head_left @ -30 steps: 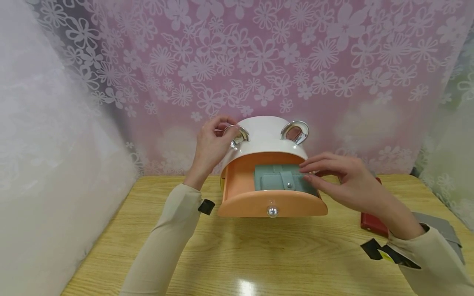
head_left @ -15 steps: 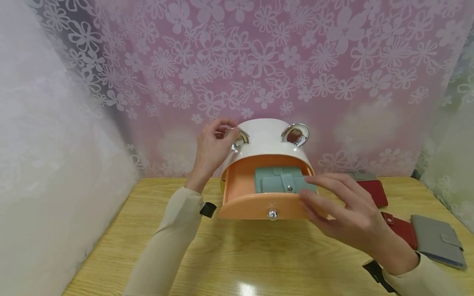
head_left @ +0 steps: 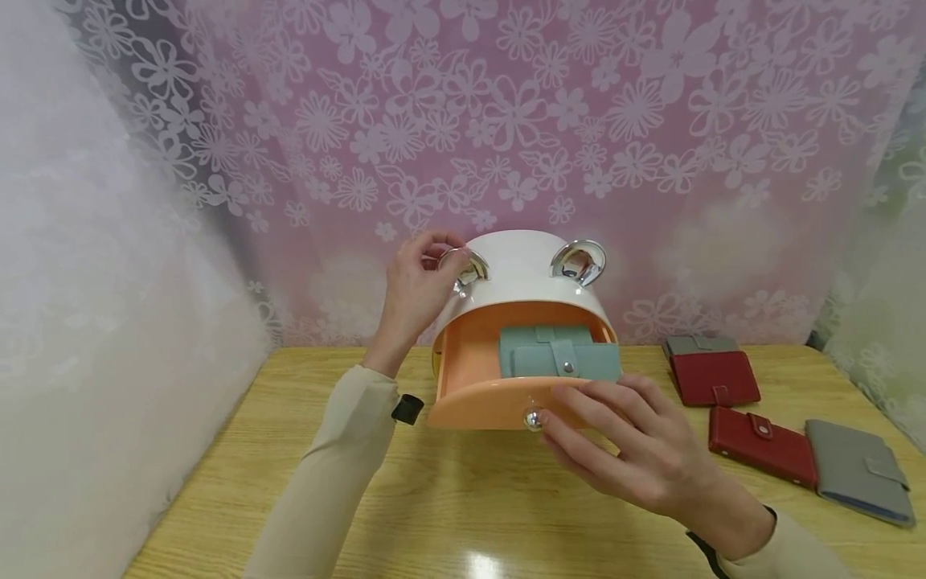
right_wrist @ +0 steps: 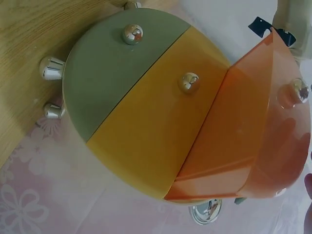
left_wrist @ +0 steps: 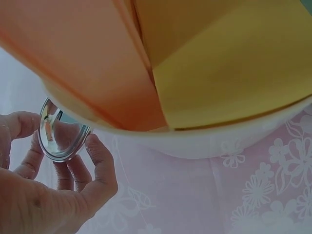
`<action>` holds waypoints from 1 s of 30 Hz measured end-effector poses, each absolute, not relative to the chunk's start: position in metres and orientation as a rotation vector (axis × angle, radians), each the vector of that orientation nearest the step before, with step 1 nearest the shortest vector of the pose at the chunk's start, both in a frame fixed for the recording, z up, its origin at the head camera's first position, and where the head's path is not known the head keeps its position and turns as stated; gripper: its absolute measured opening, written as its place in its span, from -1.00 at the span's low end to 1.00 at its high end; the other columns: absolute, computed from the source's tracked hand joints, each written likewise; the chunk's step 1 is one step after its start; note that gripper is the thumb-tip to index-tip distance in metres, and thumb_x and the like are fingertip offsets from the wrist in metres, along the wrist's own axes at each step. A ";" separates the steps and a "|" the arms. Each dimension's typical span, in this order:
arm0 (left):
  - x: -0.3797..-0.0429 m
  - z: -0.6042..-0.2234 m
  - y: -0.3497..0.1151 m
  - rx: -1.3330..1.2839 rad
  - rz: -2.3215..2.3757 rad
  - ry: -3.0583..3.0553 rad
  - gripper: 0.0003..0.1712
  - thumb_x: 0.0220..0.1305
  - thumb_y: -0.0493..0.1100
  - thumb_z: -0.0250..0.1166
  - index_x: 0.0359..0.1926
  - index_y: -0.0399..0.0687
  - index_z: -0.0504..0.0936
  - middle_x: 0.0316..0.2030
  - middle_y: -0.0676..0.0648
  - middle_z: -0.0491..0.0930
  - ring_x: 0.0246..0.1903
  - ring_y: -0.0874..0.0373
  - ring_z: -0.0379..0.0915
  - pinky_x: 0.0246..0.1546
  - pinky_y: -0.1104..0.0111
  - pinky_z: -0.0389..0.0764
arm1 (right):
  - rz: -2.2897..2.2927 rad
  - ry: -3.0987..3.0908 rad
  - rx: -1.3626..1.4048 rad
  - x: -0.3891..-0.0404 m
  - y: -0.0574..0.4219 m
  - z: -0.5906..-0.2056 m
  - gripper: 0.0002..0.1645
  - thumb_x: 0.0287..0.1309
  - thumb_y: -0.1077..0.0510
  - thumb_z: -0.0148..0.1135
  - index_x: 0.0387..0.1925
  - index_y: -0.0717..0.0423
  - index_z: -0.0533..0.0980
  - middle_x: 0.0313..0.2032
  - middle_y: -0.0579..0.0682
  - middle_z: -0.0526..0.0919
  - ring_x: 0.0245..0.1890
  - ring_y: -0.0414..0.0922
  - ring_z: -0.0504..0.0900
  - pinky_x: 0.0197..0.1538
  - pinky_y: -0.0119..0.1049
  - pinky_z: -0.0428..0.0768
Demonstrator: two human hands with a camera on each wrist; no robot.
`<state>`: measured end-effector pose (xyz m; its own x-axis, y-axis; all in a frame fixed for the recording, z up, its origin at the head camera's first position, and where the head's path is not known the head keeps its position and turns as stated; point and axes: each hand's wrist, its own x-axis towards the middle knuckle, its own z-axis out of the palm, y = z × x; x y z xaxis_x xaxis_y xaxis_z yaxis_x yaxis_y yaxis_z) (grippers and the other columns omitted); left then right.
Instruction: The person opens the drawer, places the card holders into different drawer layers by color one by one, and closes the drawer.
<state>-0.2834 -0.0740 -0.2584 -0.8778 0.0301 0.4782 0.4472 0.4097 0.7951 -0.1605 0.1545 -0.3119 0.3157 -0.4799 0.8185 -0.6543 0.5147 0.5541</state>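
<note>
A round white storage box (head_left: pixel 517 257) with ring-shaped silver ears stands at the back of the table. My left hand (head_left: pixel 419 281) pinches its left silver ear (left_wrist: pixel 63 131) between thumb and fingers. The orange top drawer (head_left: pixel 485 402) is pulled out. Inside lie what look like two teal wallets (head_left: pixel 600 360), overlapping, one with a snap strap. My right hand (head_left: pixel 644 450) is in front of the drawer face, fingers extended, close to the silver knob (right_wrist: pixel 298 90); contact with it cannot be made out. Only its fingertips show at the right wrist view's edge.
Below the orange drawer are a closed yellow drawer (right_wrist: pixel 156 122) and a closed green drawer (right_wrist: pixel 112 68). On the table's right lie two red wallets, one farther back (head_left: pixel 716 378) and one nearer red wallet (head_left: pixel 767 446), plus a grey wallet (head_left: pixel 854 466) and another grey wallet (head_left: pixel 698 344) behind.
My right hand has left the teal wallets in the drawer and moved down and left to the drawer's front by the knob. The left hand keeps its pinch on the ear.
</note>
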 end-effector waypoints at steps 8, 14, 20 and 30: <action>-0.283 -0.258 -0.074 -0.407 -1.472 -2.283 -0.85 0.35 -0.01 0.32 -0.13 0.11 0.69 -0.12 -0.05 0.59 -0.14 0.05 0.53 -0.01 0.16 0.54 | 0.044 -1.381 1.124 -0.157 0.153 -0.314 -0.81 0.44 0.19 0.17 -0.15 0.12 0.70 -0.23 0.13 0.77 -0.32 0.03 0.65 -0.42 -0.15 0.48; -0.283 -0.257 -0.075 -0.402 -1.467 -2.286 -0.86 0.35 -0.01 0.31 -0.15 0.12 0.69 -0.13 -0.04 0.59 -0.13 0.04 0.54 -0.01 0.16 0.54 | 0.005 -1.414 1.112 -0.156 0.152 -0.315 -0.79 0.46 0.28 0.12 -0.15 0.13 0.69 -0.17 0.13 0.75 -0.27 0.03 0.64 -0.40 -0.14 0.50; -0.283 -0.256 -0.074 -0.399 -1.464 -2.293 -0.86 0.35 0.00 0.31 -0.15 0.13 0.69 -0.14 -0.04 0.58 -0.13 0.04 0.52 -0.02 0.16 0.53 | 0.007 -1.402 1.105 -0.158 0.151 -0.317 -0.77 0.44 0.33 0.11 -0.17 0.14 0.70 -0.16 0.15 0.74 -0.27 0.04 0.62 -0.38 -0.13 0.48; -0.283 -0.256 -0.075 -0.401 -1.467 -2.296 -0.85 0.35 0.00 0.31 -0.13 0.13 0.69 -0.13 -0.05 0.56 -0.14 0.02 0.53 -0.04 0.17 0.54 | 0.029 -1.489 1.076 -0.157 0.152 -0.321 -0.74 0.46 0.32 0.09 -0.16 0.15 0.71 -0.10 0.18 0.75 -0.19 0.09 0.65 -0.31 -0.11 0.57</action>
